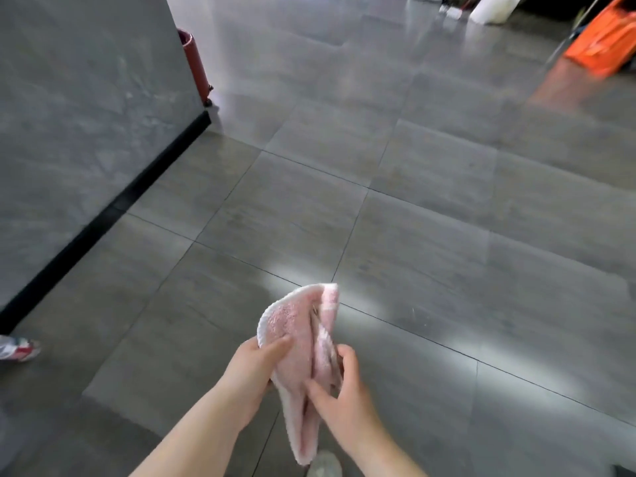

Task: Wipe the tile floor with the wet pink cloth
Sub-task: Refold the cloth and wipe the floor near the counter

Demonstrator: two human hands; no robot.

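Observation:
The pink cloth [303, 342] is folded lengthwise and held up in the air above the grey tile floor [413, 218], near the bottom middle of the view. My left hand [253, 376] grips its left side, thumb pressed on the fluffy face. My right hand [344, 397] pinches its right edge and lower fold. The cloth's lower end hangs down between my forearms and does not touch the floor.
A grey wall with a black skirting [103, 215] runs along the left. A red cylinder on wheels [196, 63] stands at its corner. An orange bag [605, 39] and white sacks [492, 8] lie at the far right. Another person's shoe [17, 349] shows at left; my shoe [325, 464] below.

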